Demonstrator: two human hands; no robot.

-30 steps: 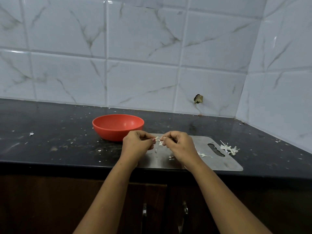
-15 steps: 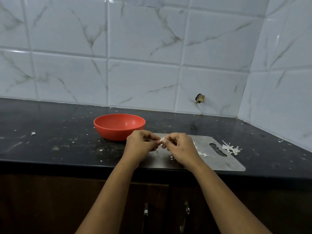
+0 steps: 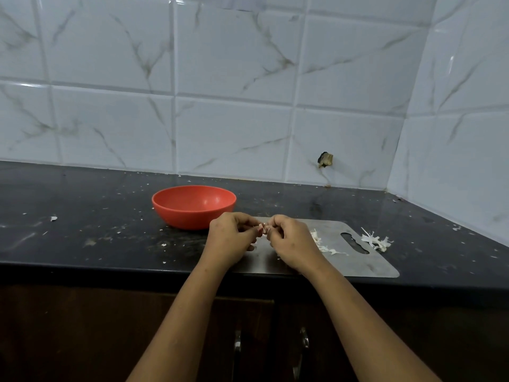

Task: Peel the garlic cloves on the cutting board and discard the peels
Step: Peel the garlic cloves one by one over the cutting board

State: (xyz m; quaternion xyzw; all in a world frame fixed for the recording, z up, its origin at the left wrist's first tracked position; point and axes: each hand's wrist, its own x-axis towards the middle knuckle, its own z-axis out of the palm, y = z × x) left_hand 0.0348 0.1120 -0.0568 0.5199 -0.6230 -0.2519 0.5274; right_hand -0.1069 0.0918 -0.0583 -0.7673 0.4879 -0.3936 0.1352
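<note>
Black stone countertop point(image 3: 82, 230) under white tiles, speckled with scraps. Metal cutting board point(image 3: 366, 263) lies at its front edge, an orange bowl point(image 3: 192, 206) just beside its far left corner. Left hand point(image 3: 230, 238) and right hand point(image 3: 293, 241) both have fingers curled, pinching one garlic clove point(image 3: 265, 228) between them above the board's left part. Compared with a second ago, the hands have closed together slightly and hold the same spot; the peels point(image 3: 322, 244) on the board look unchanged. Judgement: peeling of this clove continues, discarding not yet begun.
</note>
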